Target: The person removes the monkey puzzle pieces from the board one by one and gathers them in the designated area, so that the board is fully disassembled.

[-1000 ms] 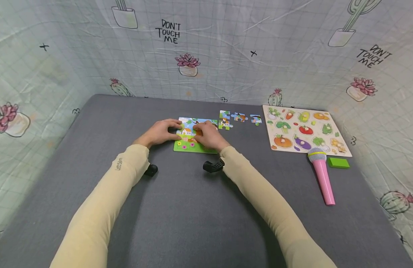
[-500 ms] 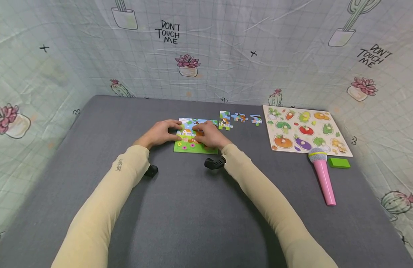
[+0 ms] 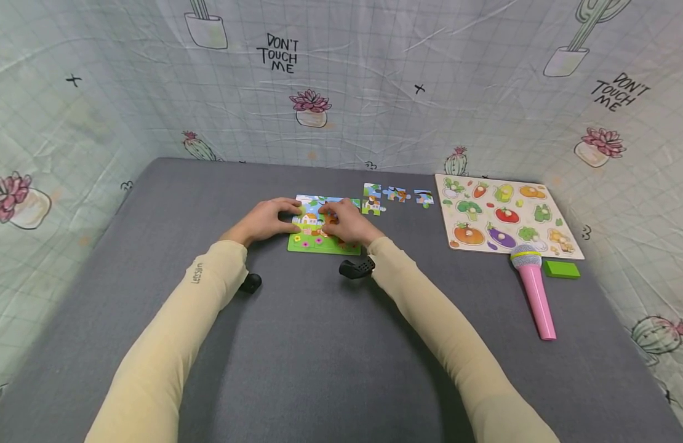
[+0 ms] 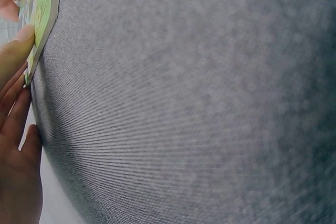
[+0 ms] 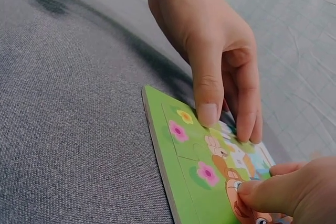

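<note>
A gray, woven-looking surface point(image 3: 297, 344) is carrying a puzzle point(image 3: 311, 221).
The puzzle is lying flat toward the far side, and four loose puzzle pieces point(image 3: 397, 194) are resting between it and a vegetable board point(image 3: 506, 216) on the right, two of them sitting just beside the puzzle. A pink microphone point(image 3: 533, 292) is lying with its round head overlapping the board's near edge, and a green block point(image 3: 562, 269) is sitting just beside it.

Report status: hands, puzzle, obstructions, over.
Left hand touching puzzle, left side; right hand touching near middle. Loose pieces by far right corner. Hands partly cover puzzle.
</note>
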Available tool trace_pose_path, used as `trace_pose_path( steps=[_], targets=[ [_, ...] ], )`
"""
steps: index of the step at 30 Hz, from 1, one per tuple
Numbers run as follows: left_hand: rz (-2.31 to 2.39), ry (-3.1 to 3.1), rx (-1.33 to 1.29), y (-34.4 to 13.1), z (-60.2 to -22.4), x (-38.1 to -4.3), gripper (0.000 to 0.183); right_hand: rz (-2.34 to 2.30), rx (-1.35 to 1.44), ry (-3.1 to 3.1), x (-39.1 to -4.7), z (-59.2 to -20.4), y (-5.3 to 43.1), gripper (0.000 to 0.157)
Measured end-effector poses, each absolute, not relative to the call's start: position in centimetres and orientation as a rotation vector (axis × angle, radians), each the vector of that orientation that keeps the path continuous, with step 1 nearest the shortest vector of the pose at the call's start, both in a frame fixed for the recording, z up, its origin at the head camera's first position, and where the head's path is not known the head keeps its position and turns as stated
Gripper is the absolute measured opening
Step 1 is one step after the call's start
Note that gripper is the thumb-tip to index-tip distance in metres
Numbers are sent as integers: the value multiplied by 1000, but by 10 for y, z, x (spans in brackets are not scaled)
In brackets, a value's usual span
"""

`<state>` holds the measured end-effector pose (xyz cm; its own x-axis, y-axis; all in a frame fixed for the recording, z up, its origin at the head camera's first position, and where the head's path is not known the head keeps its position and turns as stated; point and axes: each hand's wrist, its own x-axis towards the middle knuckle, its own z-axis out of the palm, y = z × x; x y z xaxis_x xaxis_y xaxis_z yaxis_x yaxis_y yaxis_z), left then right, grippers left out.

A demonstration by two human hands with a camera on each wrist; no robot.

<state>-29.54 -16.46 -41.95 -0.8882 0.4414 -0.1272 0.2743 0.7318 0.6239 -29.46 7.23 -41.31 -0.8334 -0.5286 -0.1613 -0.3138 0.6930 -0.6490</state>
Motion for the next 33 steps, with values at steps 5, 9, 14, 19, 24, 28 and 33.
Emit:
trace_pose_path(
  steps=[5, 9, 14, 19, 24, 28, 33],
  targets=[
    [897, 2666, 561, -164, -419, -295, 49, -936, -608, 2547, -293, -413, 73, 38],
    [895, 2665, 571, -164, -418, -294, 49, -960, -560, 2531, -292, -413, 74, 46],
    [890, 2667, 582, -164, -417, -294, 49, -1081, -524, 2527, -288, -417, 75, 47],
    [886, 2673, 576, -164, -417, -294, 49, -1203, -527, 2535, -285, -422, 76, 37],
    [876, 2674, 562, -163, -417, -295, 49, -1268, -511, 2533, -282, -423, 78, 34],
    [872, 2675, 564, -163, -417, -295, 49, -1223, -544, 2565, -283, -422, 80, 36],
    [877, 2674, 578, -164, -419, -297, 49, -1194, -576, 2584, -284, -424, 82, 37]
  ],
)
